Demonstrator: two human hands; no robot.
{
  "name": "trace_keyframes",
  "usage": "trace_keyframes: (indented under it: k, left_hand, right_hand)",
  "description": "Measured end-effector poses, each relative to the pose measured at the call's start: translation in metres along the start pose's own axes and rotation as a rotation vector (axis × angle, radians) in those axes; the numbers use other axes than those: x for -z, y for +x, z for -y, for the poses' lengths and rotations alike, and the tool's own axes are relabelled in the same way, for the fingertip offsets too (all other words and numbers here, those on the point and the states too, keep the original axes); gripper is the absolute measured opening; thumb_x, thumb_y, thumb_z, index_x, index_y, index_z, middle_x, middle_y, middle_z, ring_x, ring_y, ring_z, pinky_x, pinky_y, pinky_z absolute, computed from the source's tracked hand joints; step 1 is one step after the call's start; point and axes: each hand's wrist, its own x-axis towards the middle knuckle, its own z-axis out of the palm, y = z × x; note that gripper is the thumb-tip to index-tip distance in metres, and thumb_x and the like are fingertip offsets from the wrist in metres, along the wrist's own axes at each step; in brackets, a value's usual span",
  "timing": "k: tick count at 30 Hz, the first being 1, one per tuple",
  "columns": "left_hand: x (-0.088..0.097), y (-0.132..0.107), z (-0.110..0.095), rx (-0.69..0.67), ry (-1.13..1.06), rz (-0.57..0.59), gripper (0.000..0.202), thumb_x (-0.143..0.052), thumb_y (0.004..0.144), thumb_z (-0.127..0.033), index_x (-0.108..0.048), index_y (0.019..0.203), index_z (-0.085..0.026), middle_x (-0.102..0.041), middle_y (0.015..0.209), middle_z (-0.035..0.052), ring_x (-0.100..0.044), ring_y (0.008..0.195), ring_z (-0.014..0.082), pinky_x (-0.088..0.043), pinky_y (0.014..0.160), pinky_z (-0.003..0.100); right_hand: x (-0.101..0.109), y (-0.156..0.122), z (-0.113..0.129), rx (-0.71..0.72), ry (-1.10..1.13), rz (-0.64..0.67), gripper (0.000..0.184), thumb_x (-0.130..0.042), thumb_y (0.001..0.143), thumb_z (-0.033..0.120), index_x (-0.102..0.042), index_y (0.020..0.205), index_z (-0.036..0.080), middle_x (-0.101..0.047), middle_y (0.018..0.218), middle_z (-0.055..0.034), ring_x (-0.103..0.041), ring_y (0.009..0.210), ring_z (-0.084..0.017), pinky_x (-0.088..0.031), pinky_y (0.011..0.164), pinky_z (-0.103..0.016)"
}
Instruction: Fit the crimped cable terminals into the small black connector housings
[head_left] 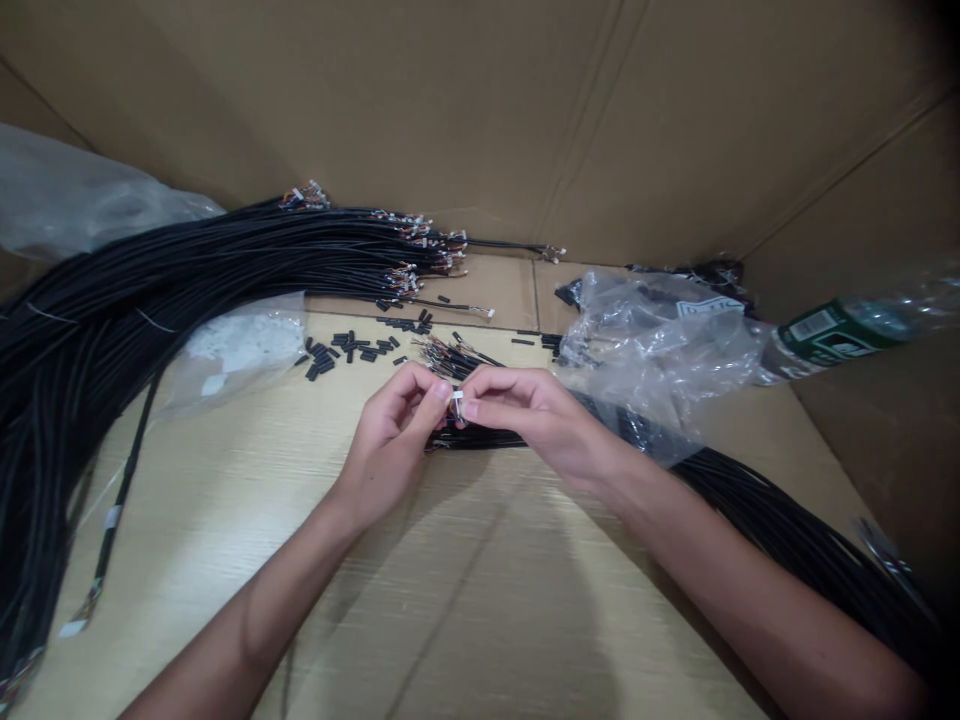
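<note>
Item: small white plastic connector (457, 398), pinched between your fingertips, at the end of a thin black wire bundle (480, 438) whose long axis runs rightward under your right hand (525, 410). Your left hand (397, 435) pinches the same spot; both hands touch. Just beyond them: short black sleeve pieces (352, 350). Far left: large black cable bundle (150, 290). Right: crumpled clear plastic bag (652, 335).
</note>
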Motion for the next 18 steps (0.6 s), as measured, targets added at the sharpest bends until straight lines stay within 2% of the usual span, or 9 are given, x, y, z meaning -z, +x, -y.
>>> trace_keyframes:
  k: [18]
  left_hand:
    - [0.0001,-0.0016,-0.0003,0.008,0.009,0.008,0.028,-0.064,0.106,-0.042,-0.060,0.091,-0.019,-0.054,0.088,-0.0002,-0.048,0.081,0.0121,-0.040,0.074,0.027]
  right_hand:
    - [0.0029,-0.0002,0.0025,-0.007,-0.011,0.026,0.019,-0.085,0.088,0.034,-0.076,0.090,0.018,-0.074,0.093,-0.0025,-0.070,0.094,-0.016,-0.052,0.090,-0.031]
